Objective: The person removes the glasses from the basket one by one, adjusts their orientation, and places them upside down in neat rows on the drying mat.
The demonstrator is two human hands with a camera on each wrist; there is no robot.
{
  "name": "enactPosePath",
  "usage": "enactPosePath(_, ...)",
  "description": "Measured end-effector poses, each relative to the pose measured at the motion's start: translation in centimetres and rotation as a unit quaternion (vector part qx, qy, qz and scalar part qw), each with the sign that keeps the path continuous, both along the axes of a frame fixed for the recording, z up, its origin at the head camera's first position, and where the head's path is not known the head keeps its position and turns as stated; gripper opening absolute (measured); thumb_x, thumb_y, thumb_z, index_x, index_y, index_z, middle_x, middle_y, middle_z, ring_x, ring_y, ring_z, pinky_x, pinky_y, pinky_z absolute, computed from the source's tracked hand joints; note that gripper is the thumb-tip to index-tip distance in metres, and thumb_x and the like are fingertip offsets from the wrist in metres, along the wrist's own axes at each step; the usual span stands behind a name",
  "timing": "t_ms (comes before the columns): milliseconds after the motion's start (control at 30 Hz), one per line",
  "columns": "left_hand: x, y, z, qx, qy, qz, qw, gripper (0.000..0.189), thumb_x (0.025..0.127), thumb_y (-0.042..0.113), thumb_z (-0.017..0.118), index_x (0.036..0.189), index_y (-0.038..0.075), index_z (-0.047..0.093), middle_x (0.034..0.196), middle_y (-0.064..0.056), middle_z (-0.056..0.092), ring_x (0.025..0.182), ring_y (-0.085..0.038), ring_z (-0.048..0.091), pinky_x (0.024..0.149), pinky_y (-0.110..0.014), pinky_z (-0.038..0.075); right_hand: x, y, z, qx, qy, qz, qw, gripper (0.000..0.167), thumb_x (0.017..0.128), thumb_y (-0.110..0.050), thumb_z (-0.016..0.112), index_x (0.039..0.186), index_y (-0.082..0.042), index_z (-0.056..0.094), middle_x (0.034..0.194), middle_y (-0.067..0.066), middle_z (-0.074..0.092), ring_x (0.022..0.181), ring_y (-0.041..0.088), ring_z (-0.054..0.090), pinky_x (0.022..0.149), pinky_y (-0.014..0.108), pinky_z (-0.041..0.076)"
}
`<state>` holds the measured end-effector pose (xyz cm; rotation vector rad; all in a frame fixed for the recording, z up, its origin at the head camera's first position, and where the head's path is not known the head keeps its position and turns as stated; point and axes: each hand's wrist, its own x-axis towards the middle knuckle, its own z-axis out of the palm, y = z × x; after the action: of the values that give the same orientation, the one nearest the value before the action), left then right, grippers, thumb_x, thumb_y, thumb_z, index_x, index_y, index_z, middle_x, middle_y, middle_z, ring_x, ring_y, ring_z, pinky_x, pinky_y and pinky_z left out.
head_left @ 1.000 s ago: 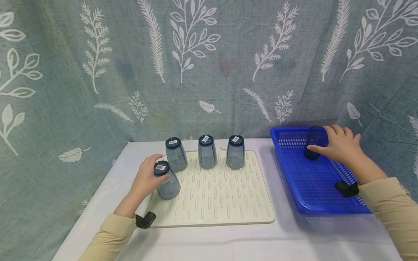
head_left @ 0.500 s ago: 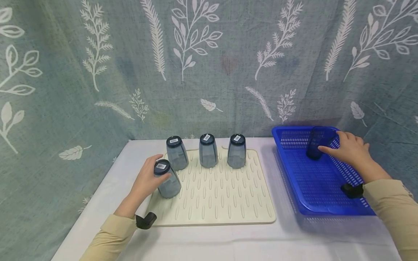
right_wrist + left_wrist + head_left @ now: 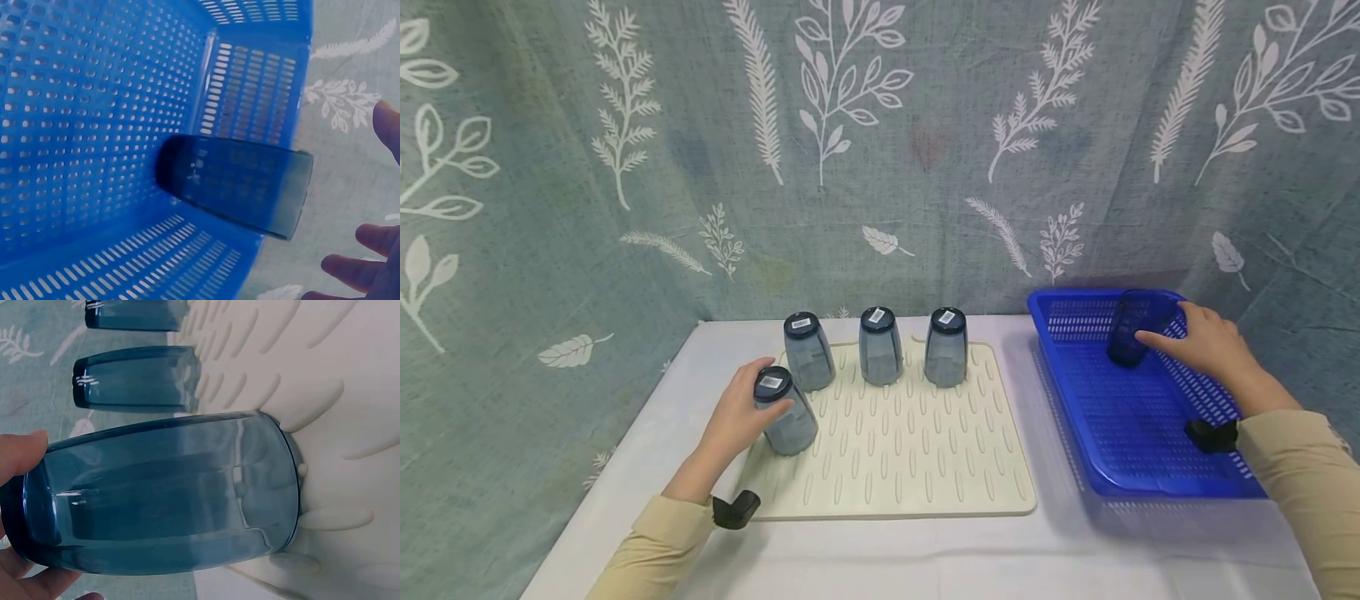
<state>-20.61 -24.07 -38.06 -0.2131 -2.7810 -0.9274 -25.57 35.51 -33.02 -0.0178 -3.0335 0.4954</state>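
My left hand [image 3: 733, 421] holds a blue-tinted drinking glass [image 3: 790, 425] by its upturned base, thumb on one side and fingers on the other. This glass stands upside down at the left of a cream ribbed drying mat [image 3: 917, 450], its rim on the mat in the left wrist view. My right hand [image 3: 1217, 346] hovers over the right side of a blue plastic basket [image 3: 1075, 417]. Its fingers are spread and stand apart from another blue glass [image 3: 231, 184], upright in the basket's far corner. Nothing is in this hand.
Behind the held glass, a row of three upside-down glasses runs along the mat's back edge: a left one [image 3: 809, 354], a middle one [image 3: 880, 348] and a right one [image 3: 946, 350]. A white cloth [image 3: 850, 558] covers the table. A patterned grey-green curtain [image 3: 925, 233] hangs behind.
My right hand has drawn back to the right, off the rim of the glass in the basket, which stays in place. The left hand keeps its hold and has barely moved.
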Motion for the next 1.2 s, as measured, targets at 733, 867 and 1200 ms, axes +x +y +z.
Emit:
enactPosePath(733,-0.2,-0.3,-0.7,0.020,-0.003,0.015,0.9997,0.071,0.081,0.023,0.070,0.137,0.002,0.033,0.137,-0.023,0.036,0.127,-0.039,0.034,0.102,-0.054,0.031,-1.0,0.2,-0.6,-0.089,-0.010,-0.006,0.9960,0.098,0.088,-0.054,0.046,0.137,0.020,0.003,0.130,0.049,0.017,0.116,0.063,0.020,0.091,0.070,0.023)
enactPosePath(867,-0.2,-0.4,-0.7,0.022,-0.006,0.016,0.9996,0.071,0.081,0.024,0.070,0.137,0.002,0.033,0.137,-0.023,0.036,0.126,-0.039,0.035,0.101,-0.054,0.031,-1.1,0.4,-0.9,-0.113,-0.006,-0.017,0.9934,0.099,0.088,-0.054,0.046,0.137,0.018,0.000,0.133,0.047,0.015,0.118,0.062,0.018,0.091,0.070,0.022)
enactPosePath(1200,-0.2,-0.4,-0.9,0.034,-0.002,0.014,0.9993,0.071,0.080,0.024,0.071,0.137,0.003,0.034,0.136,-0.022,0.037,0.124,-0.038,0.037,0.100,-0.053,0.034,-1.5,0.7,-1.7,-0.197,-0.017,-0.063,0.9783,0.101,0.087,-0.057,0.043,0.140,0.011,-0.010,0.136,0.045,0.010,0.121,0.060,0.017,0.092,0.069,0.023)
